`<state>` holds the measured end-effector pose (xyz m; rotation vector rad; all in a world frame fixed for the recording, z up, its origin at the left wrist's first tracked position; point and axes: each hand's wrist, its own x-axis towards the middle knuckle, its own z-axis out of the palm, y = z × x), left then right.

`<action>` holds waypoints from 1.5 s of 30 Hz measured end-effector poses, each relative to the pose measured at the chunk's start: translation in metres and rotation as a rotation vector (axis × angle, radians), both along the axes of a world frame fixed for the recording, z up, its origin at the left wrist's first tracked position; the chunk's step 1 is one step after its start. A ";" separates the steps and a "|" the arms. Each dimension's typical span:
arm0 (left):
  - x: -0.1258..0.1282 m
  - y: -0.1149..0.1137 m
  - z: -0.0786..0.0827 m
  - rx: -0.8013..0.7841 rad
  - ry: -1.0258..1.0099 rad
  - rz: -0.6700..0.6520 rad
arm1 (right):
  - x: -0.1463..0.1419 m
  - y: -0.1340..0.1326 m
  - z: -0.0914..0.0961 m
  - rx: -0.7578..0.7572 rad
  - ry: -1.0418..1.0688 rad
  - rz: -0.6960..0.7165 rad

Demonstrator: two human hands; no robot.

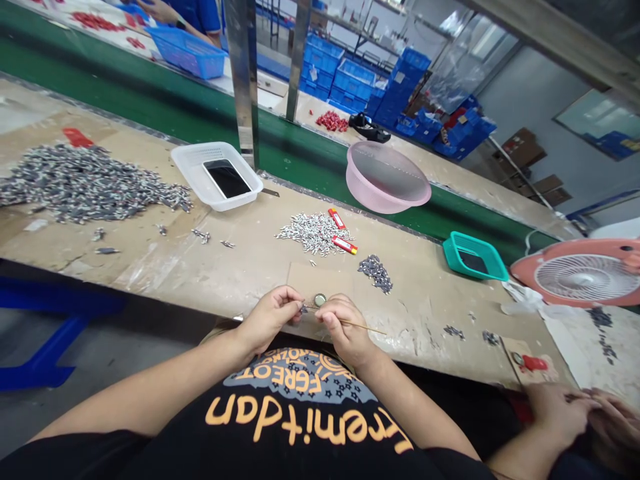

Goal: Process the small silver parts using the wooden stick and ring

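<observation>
Black T-shirt (295, 427) showing at six o'clock, I'm watching my left hand (270, 319) pinching a tiny metal part (303, 309), right hand (346, 328) pinching a thin stick (367, 327), silver pieces (314, 233) lying heaped at twelve.

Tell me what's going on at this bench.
A person sits at a workbench. Their left hand pinches a small metal part, and their right hand holds a thin stick. A round disc sits between the hands, above a cardboard sheet. A pile of loose silver parts lies farther along the bench. Another person's hands show at the lower right.
</observation>
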<state>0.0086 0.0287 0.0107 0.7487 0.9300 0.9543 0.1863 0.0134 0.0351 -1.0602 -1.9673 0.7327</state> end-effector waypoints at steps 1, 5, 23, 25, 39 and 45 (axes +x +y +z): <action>0.000 0.000 0.000 0.000 -0.002 0.003 | 0.000 0.000 0.000 -0.002 -0.007 0.001; -0.001 0.001 0.001 -0.011 -0.012 0.013 | 0.001 0.000 0.000 -0.002 -0.013 0.007; -0.003 0.001 -0.003 -0.008 -0.010 0.000 | 0.002 0.001 0.001 0.037 0.010 0.030; -0.003 0.002 -0.004 -0.016 -0.020 0.007 | 0.008 0.014 0.001 0.069 -0.012 -0.019; -0.007 0.007 -0.007 -0.019 -0.065 -0.012 | -0.015 0.122 -0.005 0.105 -1.054 -0.096; -0.008 0.008 -0.009 -0.027 -0.093 -0.035 | -0.022 0.135 -0.004 0.093 -1.175 -0.020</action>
